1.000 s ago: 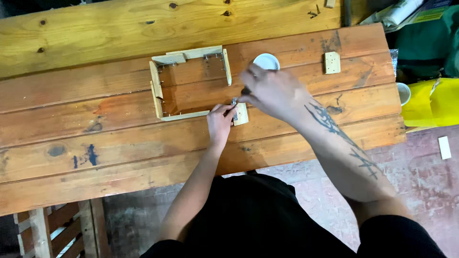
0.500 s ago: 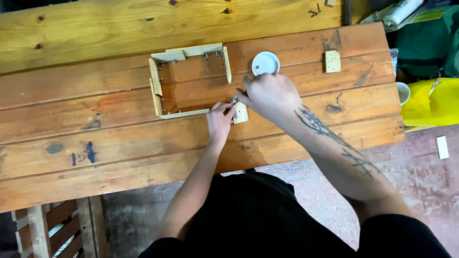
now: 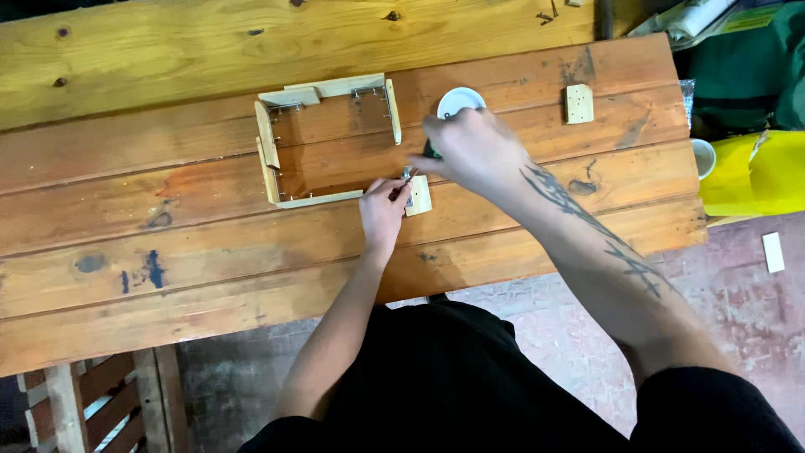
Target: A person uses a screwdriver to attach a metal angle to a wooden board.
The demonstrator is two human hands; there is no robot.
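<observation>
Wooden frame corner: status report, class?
Left hand pinching small wood block at wooden frame corner. Right hand gripping dark tool. White lid behind.

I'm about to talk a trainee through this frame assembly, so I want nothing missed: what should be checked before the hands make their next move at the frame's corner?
1. Left hand steadies the small wooden block at the corner: ok, fingers are on it.
2. Right hand has a sure grip on its dark tool: cannot tell, the hand hides nearly all of it.
3. Wooden frame lies flat on the workbench: ok.
4. Frame closed all round: not ok, its right side is open below the short strip.
5. White round container within reach: ok, just behind the right hand.
6. Spare block kept apart from the work: ok.
</observation>
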